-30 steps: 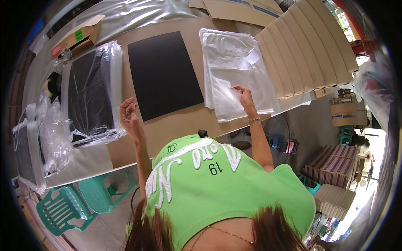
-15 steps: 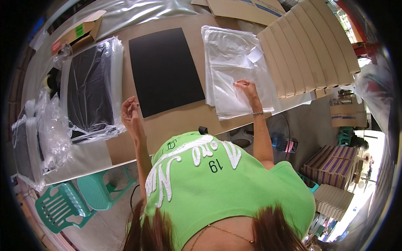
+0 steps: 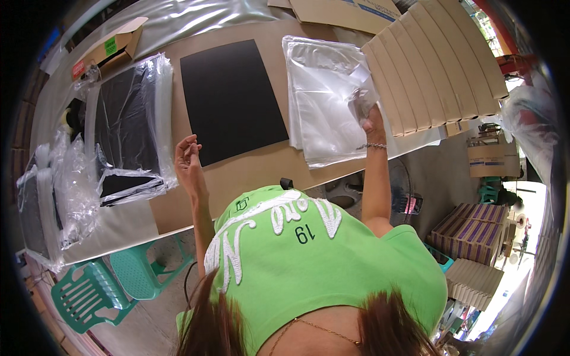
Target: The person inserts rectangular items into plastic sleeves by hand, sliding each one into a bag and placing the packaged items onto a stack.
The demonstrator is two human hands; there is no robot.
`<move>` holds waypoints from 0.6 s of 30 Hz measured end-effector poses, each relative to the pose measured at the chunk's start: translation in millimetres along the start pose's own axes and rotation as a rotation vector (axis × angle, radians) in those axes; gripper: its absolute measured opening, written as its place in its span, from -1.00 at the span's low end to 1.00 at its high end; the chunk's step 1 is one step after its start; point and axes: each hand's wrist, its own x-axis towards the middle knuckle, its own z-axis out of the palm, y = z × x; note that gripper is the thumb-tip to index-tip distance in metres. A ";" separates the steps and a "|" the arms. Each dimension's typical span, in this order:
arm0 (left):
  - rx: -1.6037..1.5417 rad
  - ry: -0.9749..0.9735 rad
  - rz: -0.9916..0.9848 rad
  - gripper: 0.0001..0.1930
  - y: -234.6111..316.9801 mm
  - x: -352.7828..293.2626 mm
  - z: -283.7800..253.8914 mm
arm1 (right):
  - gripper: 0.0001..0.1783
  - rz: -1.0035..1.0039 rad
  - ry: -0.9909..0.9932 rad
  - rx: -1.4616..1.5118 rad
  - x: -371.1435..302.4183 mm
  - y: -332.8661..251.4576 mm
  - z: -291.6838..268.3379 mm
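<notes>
Right hand [image 3: 369,115] moved off the middle of the clear bag stack [image 3: 325,101], now pinching the top bag's far right corner, lifting it. Left hand [image 3: 187,157] half-curled, empty, just off the black sheet's [image 3: 231,98] near-left corner. Open plastic wrap [image 3: 127,127] further left holds more black sheets.

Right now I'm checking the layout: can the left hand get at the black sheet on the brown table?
Probably yes. The left hand hovers beside the black sheet, at its near corner, with only bare brown table between them.

A bright green short-sleeved shirt [image 3: 309,249] with white lettering, a thin wrist bracelet [image 3: 371,146], a fine neck chain [image 3: 314,325].
</notes>
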 end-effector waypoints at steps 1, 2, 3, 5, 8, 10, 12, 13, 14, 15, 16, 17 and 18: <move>-0.001 -0.009 0.001 -0.82 -1.3 0.3 -1.0 | -0.73 0.009 -0.005 0.093 1.7 -7.4 8.1; -0.008 -0.019 0.000 -0.82 -0.7 0.5 -0.2 | -0.74 0.015 -0.007 0.186 4.4 -15.8 12.8; -0.016 -0.029 -0.001 -0.82 -0.1 0.3 0.9 | -0.74 0.021 -0.010 0.279 7.3 -23.1 17.7; -0.026 -0.033 0.002 -0.83 1.8 -0.4 4.1 | -0.79 -0.100 -0.061 0.278 11.2 -34.2 25.9; -0.026 -0.028 0.009 -0.85 5.8 -2.0 10.1 | -0.75 -0.039 -0.343 0.372 6.8 -46.7 40.0; -0.018 -0.039 0.014 -0.85 8.0 -3.5 13.0 | -0.72 -0.073 -0.345 0.330 -4.7 -50.0 56.5; 0.001 -0.067 0.005 -0.83 9.0 -5.8 13.3 | -0.70 -0.101 -0.350 0.273 -21.5 -47.4 85.8; 0.007 -0.086 0.001 -0.82 10.3 -7.2 14.5 | -0.70 -0.120 -0.351 0.233 -34.1 -45.5 104.9; 0.023 -0.117 -0.001 -0.82 15.0 -8.9 17.1 | -0.70 -0.139 -0.352 0.195 -44.6 -39.1 118.5; 0.038 -0.149 -0.002 -0.81 22.1 -11.2 21.3 | -0.67 -0.128 -0.373 0.183 -51.9 -29.2 126.2; 0.054 -0.178 -0.002 -0.81 29.4 -13.3 25.9 | -0.68 -0.098 -0.342 0.183 -60.7 -18.2 138.1; 0.020 -0.226 0.002 -0.81 35.2 -15.7 30.5 | -0.69 -0.060 -0.316 0.185 -69.3 -6.2 151.7; -0.014 -0.276 0.005 -0.80 39.4 -17.9 36.8 | -0.64 -0.031 -0.314 0.155 -78.2 5.2 161.8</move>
